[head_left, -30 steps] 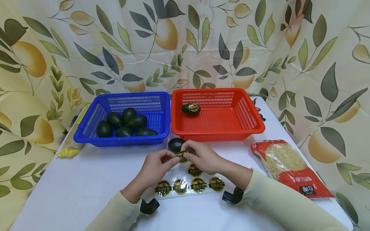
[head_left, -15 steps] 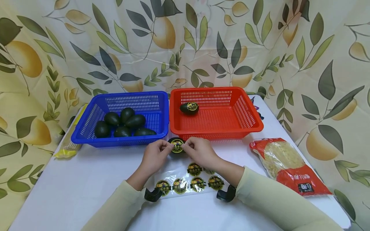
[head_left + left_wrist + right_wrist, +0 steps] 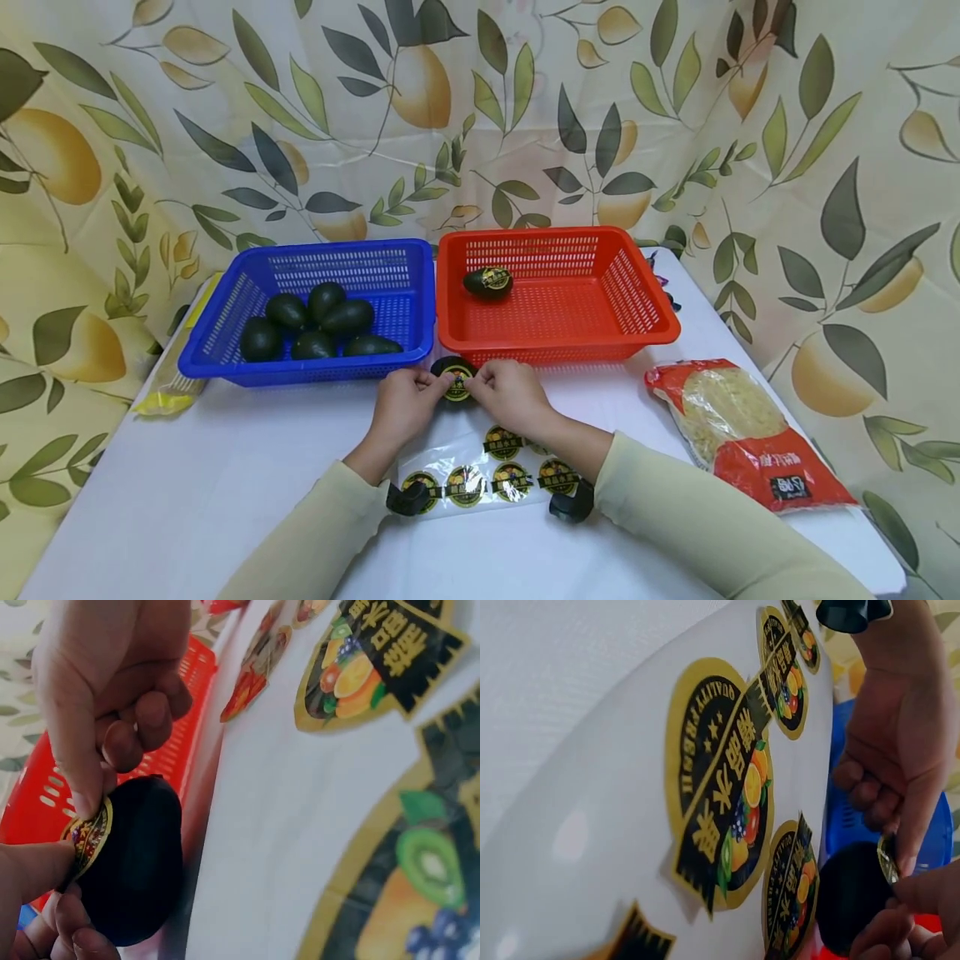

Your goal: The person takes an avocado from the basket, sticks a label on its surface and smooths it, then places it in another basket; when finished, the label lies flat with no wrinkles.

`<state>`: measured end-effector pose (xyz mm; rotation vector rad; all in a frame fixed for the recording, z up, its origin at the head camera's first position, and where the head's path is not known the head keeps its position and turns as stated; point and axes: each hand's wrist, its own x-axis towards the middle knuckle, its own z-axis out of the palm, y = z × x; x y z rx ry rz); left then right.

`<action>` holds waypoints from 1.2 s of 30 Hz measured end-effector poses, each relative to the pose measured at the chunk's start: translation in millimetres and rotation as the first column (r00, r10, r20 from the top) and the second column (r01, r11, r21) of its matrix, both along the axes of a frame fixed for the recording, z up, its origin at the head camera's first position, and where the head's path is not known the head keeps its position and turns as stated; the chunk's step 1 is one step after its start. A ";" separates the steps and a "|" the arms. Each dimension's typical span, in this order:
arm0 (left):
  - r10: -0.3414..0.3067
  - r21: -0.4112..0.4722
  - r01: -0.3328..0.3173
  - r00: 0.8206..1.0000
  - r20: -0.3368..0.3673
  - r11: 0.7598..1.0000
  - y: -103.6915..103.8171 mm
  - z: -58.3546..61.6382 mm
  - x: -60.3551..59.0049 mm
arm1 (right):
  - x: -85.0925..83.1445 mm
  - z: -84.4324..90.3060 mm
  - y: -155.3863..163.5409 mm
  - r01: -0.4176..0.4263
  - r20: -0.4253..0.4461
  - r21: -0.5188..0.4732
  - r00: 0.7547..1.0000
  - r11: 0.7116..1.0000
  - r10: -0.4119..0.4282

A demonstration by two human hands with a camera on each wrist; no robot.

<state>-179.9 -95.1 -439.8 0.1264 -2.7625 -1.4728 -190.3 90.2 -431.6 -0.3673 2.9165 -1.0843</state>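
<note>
A dark green avocado (image 3: 447,365) lies on the white table in front of the baskets. A round black-and-gold fruit sticker (image 3: 459,384) lies against its near face. My left hand (image 3: 406,404) pinches the sticker's left edge between thumb and finger. My right hand (image 3: 512,397) pinches the opposite edge. In the left wrist view the sticker (image 3: 94,837) bends along the side of the avocado (image 3: 139,862). Below the hands is a clear sheet of stickers (image 3: 480,492), partly hidden by the right forearm.
A blue basket (image 3: 197,363) with several avocados stands at the back left. Beside it is a red basket (image 3: 592,343) holding one stickered avocado (image 3: 487,283). A red-and-clear food bag (image 3: 750,433) lies at right, and a yellow packet (image 3: 167,398) at far left.
Both hands have moved forward from above the sticker sheet, bringing the sticker onto the avocado. Over the last half second the hands have stayed at the avocado, with the sticker against it.
</note>
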 end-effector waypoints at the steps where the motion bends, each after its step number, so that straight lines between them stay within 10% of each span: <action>1: 0.008 0.006 -0.008 1.000 0.015 1.000 -0.5 -0.7 -0.4 | -0.1 -0.3 0.0 -0.002 0.009 -0.001 1.000 1.000 0.002; 22: -0.034 -0.043 0.035 0.999 0.034 0.998 -2.1 -7.6 5.9 | 3.3 -5.8 5.4 0.019 -0.112 0.035 0.994 0.999 -0.015; 36: -0.124 -0.127 0.099 0.970 -0.209 0.987 0.5 -11.4 6.6 | -1.0 -13.7 2.8 -0.159 -0.412 0.073 0.894 0.985 0.175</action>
